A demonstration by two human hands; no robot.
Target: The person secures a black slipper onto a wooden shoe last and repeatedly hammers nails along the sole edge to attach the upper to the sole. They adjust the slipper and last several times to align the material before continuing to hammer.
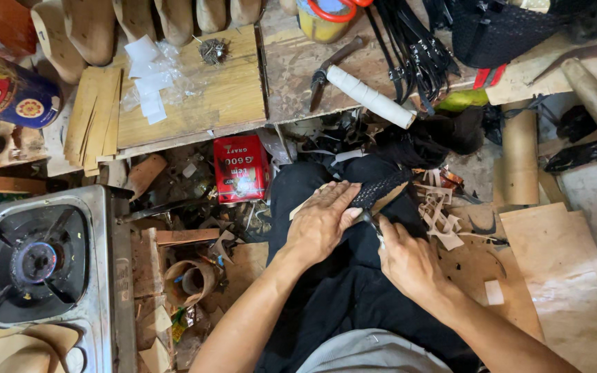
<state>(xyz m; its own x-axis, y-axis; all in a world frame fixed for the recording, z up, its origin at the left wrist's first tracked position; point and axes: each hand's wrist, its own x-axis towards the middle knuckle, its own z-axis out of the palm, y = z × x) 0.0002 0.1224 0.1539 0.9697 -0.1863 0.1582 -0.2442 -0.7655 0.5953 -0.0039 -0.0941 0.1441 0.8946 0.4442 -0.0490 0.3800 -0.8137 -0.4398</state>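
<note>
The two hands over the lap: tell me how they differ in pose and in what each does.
The left hand lies flat, fingers spread, pressing down on the black woven piece; the right hand is curled into a grip around a small metal tool. The left hand's palm faces down, while the right hand is closed. Both are bare and meet at the piece's edge.

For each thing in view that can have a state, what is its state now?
Left hand: flat, pressing on the black woven piece.
Right hand: closed on a small tool, its tip at the woven piece.
Gas stove: burner shows no clear flame.
Red box: closed, lying flat.
Hammer: lying on the wooden board, unheld.
</note>
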